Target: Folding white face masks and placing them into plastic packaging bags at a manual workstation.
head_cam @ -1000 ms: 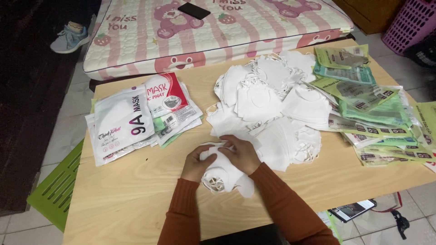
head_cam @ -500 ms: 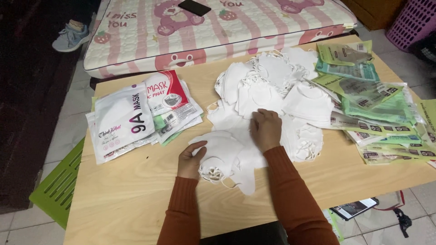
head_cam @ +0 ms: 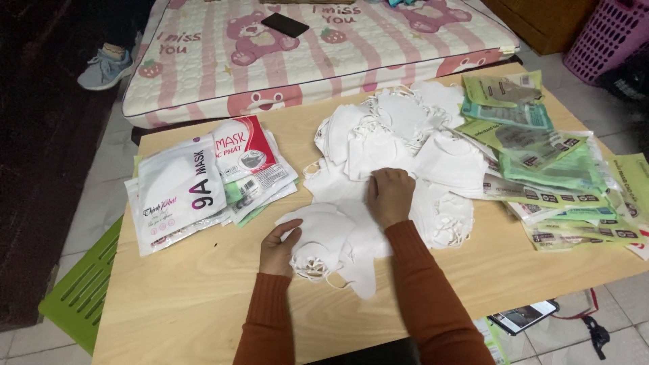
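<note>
A small stack of white face masks (head_cam: 324, 247) lies flat, touching the larger white mask heap (head_cam: 399, 138).

Even, fairly bright light falls from above on the bench (head_cam: 203, 297), leaving only soft, short shadows under the hands and the white masks (head_cam: 399, 135). The masks are nearly blown out, their folds hard to read. The floor (head_cam: 40, 169) at left sinks into dark. Edges bow slightly, perhaps from a wide lens; focus is mildly soft throughout.
</note>
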